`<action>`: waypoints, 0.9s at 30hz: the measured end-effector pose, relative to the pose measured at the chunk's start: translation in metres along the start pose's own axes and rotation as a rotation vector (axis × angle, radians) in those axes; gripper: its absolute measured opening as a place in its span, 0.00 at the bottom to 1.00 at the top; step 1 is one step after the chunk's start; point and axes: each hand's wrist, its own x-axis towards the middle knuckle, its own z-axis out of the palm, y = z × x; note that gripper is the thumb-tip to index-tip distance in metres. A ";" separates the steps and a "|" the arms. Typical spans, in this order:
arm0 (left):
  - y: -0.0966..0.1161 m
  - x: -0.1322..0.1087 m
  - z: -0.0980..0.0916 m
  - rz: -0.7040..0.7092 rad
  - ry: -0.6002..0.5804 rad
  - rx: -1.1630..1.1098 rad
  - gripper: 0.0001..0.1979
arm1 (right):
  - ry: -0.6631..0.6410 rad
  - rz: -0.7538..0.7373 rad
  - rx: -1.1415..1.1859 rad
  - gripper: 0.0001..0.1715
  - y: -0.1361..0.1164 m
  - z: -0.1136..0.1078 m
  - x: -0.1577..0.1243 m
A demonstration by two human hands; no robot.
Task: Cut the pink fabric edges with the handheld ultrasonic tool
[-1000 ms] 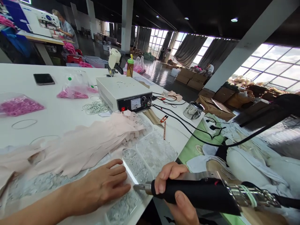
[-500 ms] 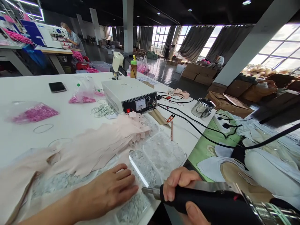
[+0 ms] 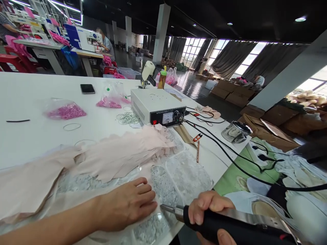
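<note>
My left hand [image 3: 127,203] lies palm down with its fingers stretched forward, on a thin pale pink fabric piece [image 3: 146,172] over a clear, marbled plate [image 3: 187,170]. My right hand [image 3: 208,207] is wrapped around a black ultrasonic hand tool [image 3: 230,223] with a tapered metal tip. That tip points left, at the plate's surface just beside my left fingertips; whether it touches the fabric I cannot tell. Beyond my left hand a layered stack of pale pink fabric pieces [image 3: 125,149] spreads over the plate. More of this fabric [image 3: 28,183] lies at the left.
A white control box [image 3: 158,105] with a dial stands behind the fabric, cables running right. Near it are orange thread snips [image 3: 197,137], a steel mug [image 3: 236,132], elastic loops [image 3: 127,118], pink bags [image 3: 66,109] and a phone [image 3: 87,88]. A co-worker [image 3: 105,42] sits at a sewing machine.
The view has turned left, so the table and its things appear further right. My left hand keeps its place on the fabric, and the tool's tip stays close beside its fingers.
</note>
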 end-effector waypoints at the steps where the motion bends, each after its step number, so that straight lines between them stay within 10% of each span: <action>1: 0.000 0.000 0.000 -0.001 0.003 0.003 0.11 | -0.017 -0.028 -0.011 0.10 0.001 0.001 0.003; 27: -0.002 -0.004 0.002 -0.021 0.001 -0.056 0.15 | -0.079 0.036 0.003 0.10 0.001 -0.001 0.007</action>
